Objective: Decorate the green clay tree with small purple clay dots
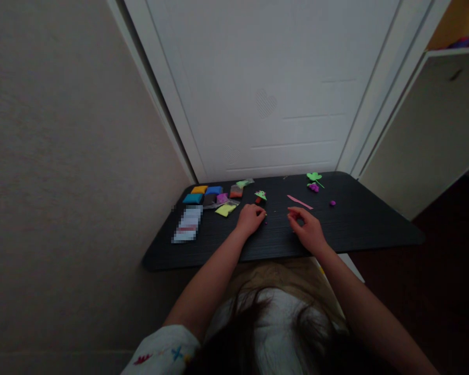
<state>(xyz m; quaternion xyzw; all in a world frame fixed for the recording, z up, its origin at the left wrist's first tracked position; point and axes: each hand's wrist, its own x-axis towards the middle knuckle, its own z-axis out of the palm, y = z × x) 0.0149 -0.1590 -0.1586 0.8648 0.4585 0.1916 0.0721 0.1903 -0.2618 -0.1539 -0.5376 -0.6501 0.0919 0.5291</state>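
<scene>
My left hand rests on the dark table with its fingers curled and closed; a tiny pale bit shows at the fingertips, too small to name. My right hand is above the table to the right, thumb and forefinger curved round to a pinch. What lies between those tips, if anything, cannot be made out. Just beyond my left hand stands a small clay figure with a green, dotted top and a red lower part. A tiny purple bit lies beside the left fingertips. A pink knife-shaped strip lies beyond my right hand.
Packets of coloured clay, among them a blue packet and a yellow packet, lie at the left. A blurred-out white rectangle is nearer. At the right are a green clover shape, a purple cluster and a purple ball.
</scene>
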